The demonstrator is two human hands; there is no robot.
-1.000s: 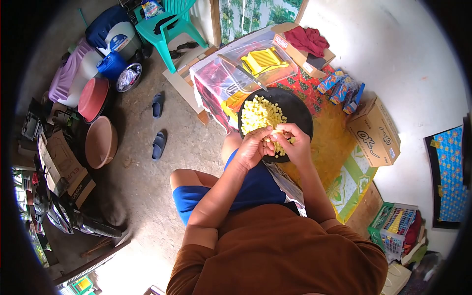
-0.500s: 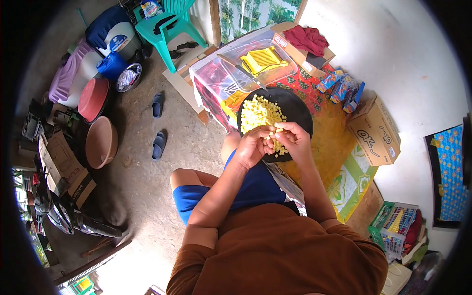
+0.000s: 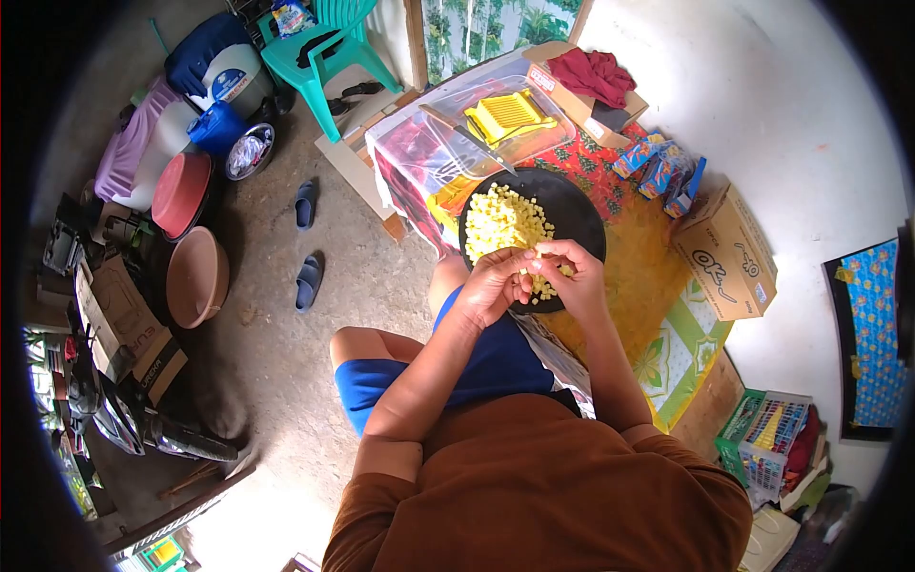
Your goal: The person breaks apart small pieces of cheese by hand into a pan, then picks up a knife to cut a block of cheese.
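Observation:
A black round tray [image 3: 577,210] holds a heap of small pale-yellow chopped pieces [image 3: 505,217], with more scattered near its lower edge. Over that lower edge my left hand [image 3: 494,286] is closed, fingers curled, with a few yellow pieces showing at its fingertips. Beside it, my right hand [image 3: 579,275] pinches with thumb and forefinger, touching the left fingertips. A small yellow piece seems to be between them, though the fingers partly hide it. A long knife [image 3: 467,138] lies on the clear plastic box just beyond the tray.
On the clear plastic box [image 3: 400,143] sits a yellow slotted rack [image 3: 510,116]. To the right are an open carton with red cloth [image 3: 593,76], blue packets [image 3: 662,172] and a brown carton [image 3: 726,255]. Slippers [image 3: 307,281] and basins [image 3: 197,276] are on the floor at left.
Both hands stay over the tray's near edge. The fingertips have shifted slightly, and the right thumb and forefinger sit closer against the left hand's fingers.

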